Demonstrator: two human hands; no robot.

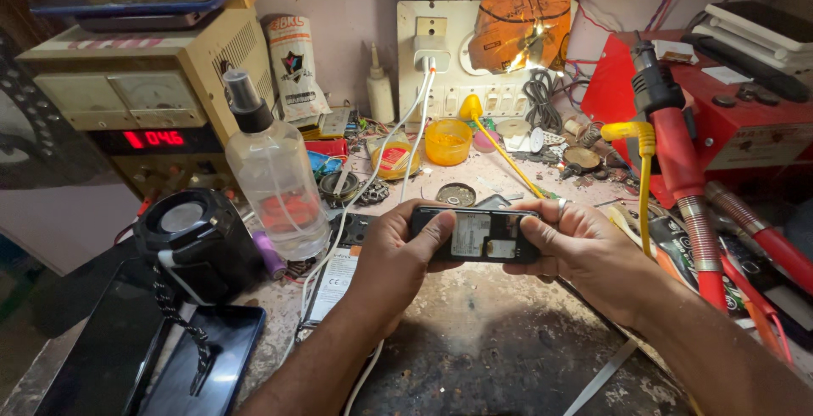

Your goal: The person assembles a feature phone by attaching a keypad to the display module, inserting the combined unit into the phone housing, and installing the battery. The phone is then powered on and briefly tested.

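Note:
A small black phone (477,235) with its back cover off is held level above the worn workbench (500,340). My left hand (394,255) grips its left end, thumb laid on the exposed back. My right hand (580,247) grips the right end, thumb pressing beside a pale panel inside the open back. A ring shows on a right finger.
A clear spray bottle (275,170) and a black round speaker (196,234) stand at left, with dark phones (199,361) lying in front. A power supply with red digits (152,103) is behind. White cables (373,187), an orange cup (447,141) and a red-handled soldering iron (677,154) crowd the back and right.

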